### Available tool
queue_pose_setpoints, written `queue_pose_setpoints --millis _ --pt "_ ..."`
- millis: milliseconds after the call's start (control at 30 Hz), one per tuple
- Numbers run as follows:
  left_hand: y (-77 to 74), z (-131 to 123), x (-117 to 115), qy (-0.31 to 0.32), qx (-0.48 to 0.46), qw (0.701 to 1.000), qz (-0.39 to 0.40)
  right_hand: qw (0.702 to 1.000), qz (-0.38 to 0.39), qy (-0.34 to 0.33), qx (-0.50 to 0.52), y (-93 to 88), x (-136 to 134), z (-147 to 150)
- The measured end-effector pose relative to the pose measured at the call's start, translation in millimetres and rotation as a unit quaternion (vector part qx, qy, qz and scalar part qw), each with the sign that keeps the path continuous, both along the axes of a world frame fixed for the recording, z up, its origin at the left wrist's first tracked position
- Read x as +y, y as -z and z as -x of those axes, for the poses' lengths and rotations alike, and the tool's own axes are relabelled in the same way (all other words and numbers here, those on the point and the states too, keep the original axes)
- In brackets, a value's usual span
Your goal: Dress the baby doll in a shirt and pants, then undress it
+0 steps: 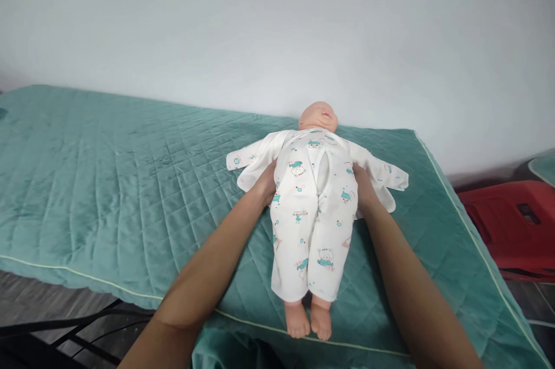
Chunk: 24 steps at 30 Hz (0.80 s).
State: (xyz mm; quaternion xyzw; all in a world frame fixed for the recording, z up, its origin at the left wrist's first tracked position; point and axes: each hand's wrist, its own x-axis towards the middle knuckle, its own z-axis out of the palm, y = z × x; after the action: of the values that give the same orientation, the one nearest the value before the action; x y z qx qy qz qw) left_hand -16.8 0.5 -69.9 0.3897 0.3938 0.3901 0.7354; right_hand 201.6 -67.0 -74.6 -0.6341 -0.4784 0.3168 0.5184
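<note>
Quilted green fabric cover [151, 184] meets a plain white wall [217, 28]. On it, a peach plastic baby doll in white, animal-printed clothes [299, 198] lies face up, lengthwise between left hand [269, 183] and right hand [365, 185] — equally near its sides, fingers mostly hidden, grip impossible to tell.

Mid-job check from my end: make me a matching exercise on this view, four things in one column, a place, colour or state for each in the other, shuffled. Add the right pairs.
Column one
1. left hand
2. quilted cover
3. doll's feet
4. red plastic item

Column two
A. bare, sticking out below the printed trousers
B. at the picture's right edge
C. at the side of the trousers, fingers mostly hidden
D. green, with a pale yellow edging

Right pairs
1-C; 2-D; 3-A; 4-B
</note>
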Motion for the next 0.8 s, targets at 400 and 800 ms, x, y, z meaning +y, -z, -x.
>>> queue_pose_setpoints --millis 400,800 --pt "10.4 12 9 -0.127 0.159 0.946 -0.251 0.996 0.036 0.012 0.077 3.3 1 1" --pt "9.6 16 15 -0.167 0.220 0.902 -0.332 0.994 -0.010 -0.057 0.089 -3.3 -5 6"
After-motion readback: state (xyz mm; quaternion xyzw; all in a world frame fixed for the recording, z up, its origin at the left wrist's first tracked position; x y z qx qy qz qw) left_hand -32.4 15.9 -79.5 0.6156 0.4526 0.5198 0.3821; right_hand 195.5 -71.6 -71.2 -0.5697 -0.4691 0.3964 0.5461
